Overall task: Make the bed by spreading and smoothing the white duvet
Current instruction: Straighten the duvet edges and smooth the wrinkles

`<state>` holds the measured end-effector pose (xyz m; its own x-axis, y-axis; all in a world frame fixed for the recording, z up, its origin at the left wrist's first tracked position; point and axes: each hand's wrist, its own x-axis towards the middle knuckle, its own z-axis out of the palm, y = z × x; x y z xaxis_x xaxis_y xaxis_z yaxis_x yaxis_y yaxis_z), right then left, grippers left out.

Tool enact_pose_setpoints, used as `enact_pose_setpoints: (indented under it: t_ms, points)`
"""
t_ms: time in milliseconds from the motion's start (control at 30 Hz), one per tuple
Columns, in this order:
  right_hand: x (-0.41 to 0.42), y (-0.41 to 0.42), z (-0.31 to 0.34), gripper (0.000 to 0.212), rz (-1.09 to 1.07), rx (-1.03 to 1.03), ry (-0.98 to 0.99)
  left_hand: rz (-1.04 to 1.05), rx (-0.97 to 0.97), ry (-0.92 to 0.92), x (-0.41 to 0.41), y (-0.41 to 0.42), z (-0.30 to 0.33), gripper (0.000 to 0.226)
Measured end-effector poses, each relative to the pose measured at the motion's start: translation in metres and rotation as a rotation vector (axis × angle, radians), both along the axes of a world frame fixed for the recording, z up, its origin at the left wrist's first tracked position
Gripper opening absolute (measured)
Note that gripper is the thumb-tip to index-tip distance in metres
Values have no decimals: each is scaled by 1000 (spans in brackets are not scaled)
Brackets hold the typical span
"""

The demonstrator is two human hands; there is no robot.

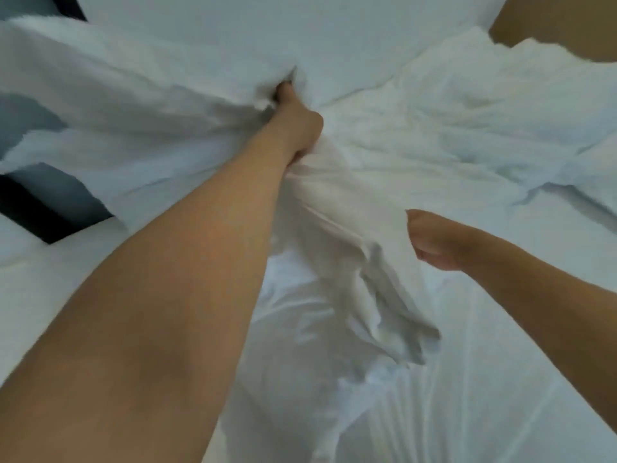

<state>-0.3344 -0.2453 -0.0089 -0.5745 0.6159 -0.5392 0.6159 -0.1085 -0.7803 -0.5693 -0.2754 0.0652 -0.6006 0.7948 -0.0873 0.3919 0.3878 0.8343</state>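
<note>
We see no container here, only the bed (500,379) with its white sheet, and across it lies the white duvet (417,135), bunched and rumpled from the far left to the far right. Our left hand (297,118) grips a gathered fold of the duvet near the middle, arm stretched forward, while our right hand (434,242) hangs with curled fingers just beside a trailing twist of fabric (whether it pinches anything we cannot tell). Smooth sheet lies open near us on the right, and a dark edge (40,208) shows at left.
</note>
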Motion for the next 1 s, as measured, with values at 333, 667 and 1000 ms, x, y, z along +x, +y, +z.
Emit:
enact_pose_setpoints:
  t_ms: [333, 667, 1000]
  points:
    - [95, 262, -49, 111, -116, 223, -428, -355, -486, 447, 113, 260, -158, 53]
    - [60, 329, -357, 79, -352, 1342, -399, -178, -454, 824, 98, 301, -375, 74]
    - [56, 332, -361, 76, -415, 1361, -330, -141, -452, 887, 93, 315, -378, 77]
